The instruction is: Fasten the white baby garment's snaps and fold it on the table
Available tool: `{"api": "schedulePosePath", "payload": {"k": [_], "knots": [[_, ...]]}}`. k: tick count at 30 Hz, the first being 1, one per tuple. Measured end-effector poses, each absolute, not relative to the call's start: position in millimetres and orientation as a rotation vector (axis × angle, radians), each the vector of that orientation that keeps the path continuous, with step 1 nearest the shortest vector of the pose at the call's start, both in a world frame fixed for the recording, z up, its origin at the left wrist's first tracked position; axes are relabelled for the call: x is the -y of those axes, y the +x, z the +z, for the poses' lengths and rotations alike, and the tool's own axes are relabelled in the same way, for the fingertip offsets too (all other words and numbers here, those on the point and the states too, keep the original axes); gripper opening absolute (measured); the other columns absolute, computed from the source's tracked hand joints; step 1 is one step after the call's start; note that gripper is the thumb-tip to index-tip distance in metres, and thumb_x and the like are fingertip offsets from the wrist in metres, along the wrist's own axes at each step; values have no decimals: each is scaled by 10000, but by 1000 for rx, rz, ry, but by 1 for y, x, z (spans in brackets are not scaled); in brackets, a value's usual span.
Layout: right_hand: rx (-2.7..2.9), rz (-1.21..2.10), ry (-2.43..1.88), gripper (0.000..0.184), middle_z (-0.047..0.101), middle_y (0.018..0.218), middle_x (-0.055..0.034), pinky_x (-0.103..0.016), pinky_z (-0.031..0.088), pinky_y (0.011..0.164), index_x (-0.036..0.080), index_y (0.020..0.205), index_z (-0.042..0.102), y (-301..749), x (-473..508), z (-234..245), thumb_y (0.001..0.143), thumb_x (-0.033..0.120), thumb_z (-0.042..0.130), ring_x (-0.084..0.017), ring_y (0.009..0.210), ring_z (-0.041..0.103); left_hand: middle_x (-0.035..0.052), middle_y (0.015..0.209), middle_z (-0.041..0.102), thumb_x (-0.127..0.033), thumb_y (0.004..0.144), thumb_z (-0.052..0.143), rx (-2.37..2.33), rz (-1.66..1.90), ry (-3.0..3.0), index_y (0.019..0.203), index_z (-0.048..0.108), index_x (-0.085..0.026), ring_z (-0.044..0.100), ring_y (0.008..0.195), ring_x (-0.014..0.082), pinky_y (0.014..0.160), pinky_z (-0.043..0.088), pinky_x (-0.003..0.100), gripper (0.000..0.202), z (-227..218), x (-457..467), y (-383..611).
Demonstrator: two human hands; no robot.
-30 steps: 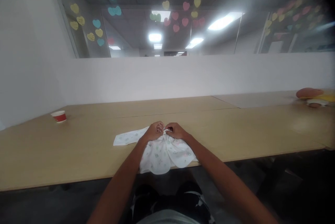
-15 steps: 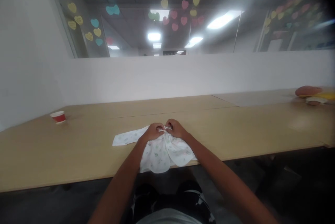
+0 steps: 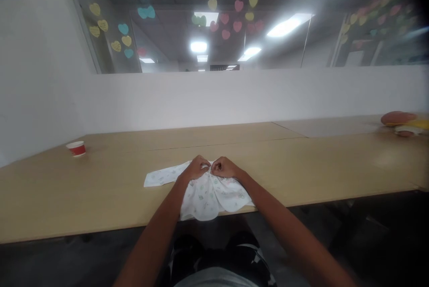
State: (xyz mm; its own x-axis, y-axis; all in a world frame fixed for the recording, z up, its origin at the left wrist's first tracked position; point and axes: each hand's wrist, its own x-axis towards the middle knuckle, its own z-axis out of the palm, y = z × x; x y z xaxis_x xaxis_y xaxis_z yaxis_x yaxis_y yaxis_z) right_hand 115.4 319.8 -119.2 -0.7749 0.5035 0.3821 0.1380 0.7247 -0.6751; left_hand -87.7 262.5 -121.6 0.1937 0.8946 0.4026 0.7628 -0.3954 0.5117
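Note:
A small white baby shirt (image 3: 203, 200) with a scattered print lies at the table's front edge, its lower hem hanging slightly over. One long sleeve (image 3: 161, 176) stretches out flat to the left. My left hand (image 3: 197, 169) pinches the cloth near the top middle of the shirt. Close beside it, my right hand (image 3: 225, 167) is closed with fingertips pinched at the same spot. Gathers in the fabric run down from between the hands. The exact bit under the fingertips is too small to make out.
The wooden table (image 3: 110, 202) runs along a white wall with a window above, dotted with heart-shaped notes. A red and white paper cup (image 3: 77, 149) stands at the far left. At the far right lies a blurred pink and yellow item (image 3: 398, 118).
My right hand's fingers have curled in tighter and shifted slightly at the top of the shirt. My left hand stays nearly in place, and the shirt lies almost the same.

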Motion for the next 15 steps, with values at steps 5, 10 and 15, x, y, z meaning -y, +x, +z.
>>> {"api": "schedulePosePath", "payload": {"k": [5, 10, 15], "knots": [[2408, 924, -456, 114, 607, 664, -1, -185, 363, 562, 135, 749, 743, 119, -321, -116, 669, 187, 682, -102, 624, 503, 53, 904, 508, -215, 782, 585, -1631, 1037, 2242, 836, 711, -148, 497, 754, 140, 720, 404, 251, 152, -115, -259, -83], [2407, 955, -467, 117, 553, 638, 18, -177, 328, 526, 132, 746, 721, 119, -324, -117, 651, 197, 698, -89, 594, 462, -26, 646, 462, -156, 673, 582, -1573, 953, 2178, 731, 603, -135, 432, 603, 101, 565, 312, 203, 65, -107, -251, -81], [2331, 913, -492, 210, 576, 674, 18, -172, 358, 552, 127, 843, 707, 118, -329, -122, 656, 108, 612, -95, 606, 503, -9, 664, 552, -265, 642, 698, -1544, 823, 2141, 730, 647, -130, 503, 615, 122, 548, 347, 204, 170, -103, -246, -84]]}}
